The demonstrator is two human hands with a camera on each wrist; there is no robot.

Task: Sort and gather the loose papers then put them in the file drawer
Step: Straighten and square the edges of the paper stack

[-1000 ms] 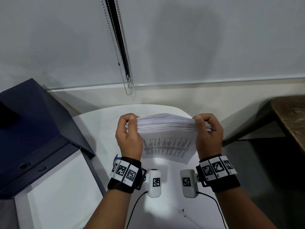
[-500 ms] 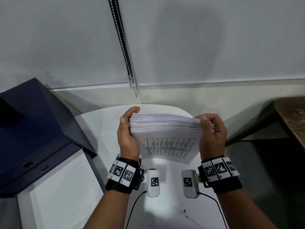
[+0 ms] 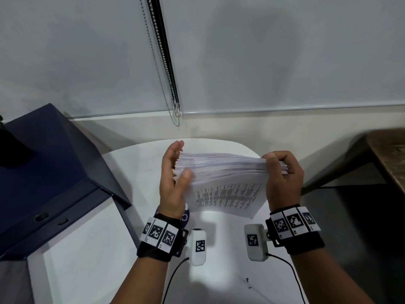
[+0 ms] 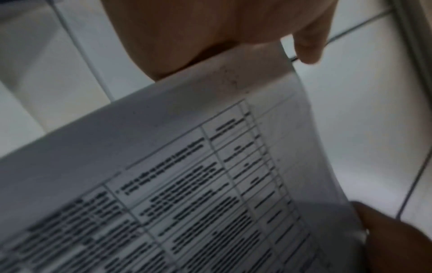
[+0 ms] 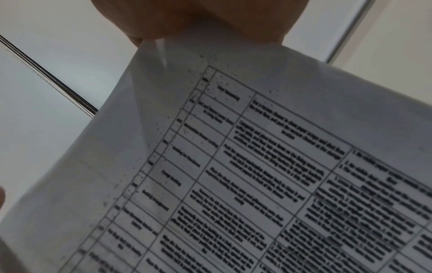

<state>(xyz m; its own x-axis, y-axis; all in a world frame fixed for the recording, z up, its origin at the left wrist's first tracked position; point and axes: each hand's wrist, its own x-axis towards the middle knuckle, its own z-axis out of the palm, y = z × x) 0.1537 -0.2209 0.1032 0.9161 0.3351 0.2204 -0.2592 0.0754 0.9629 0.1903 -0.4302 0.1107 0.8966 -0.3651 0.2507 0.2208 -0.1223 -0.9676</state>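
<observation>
A thick stack of printed papers [image 3: 221, 170] stands on its long edge just above the white round table [image 3: 219, 270], its front sheet showing a table of text. My right hand [image 3: 282, 172] grips the stack's right end, fingers curled over the top. My left hand [image 3: 178, 160] is flat against the left end with fingers straight and the thumb on the front sheet. The left wrist view shows the front sheet [image 4: 210, 175] below my left palm [image 4: 210, 27]. In the right wrist view the same sheet [image 5: 257, 166] hangs under my right hand [image 5: 198, 18].
A dark blue file box [image 3: 50, 172] lies at the left, overlapping the table's edge. A brown wooden table [image 3: 390, 154] stands at the right. A blind's bead chain [image 3: 166, 73] hangs against the wall behind the stack.
My left hand has let go of the stack's left end and its fingers have straightened against it. The right hand has kept its grip, and the stack has shifted slightly right.
</observation>
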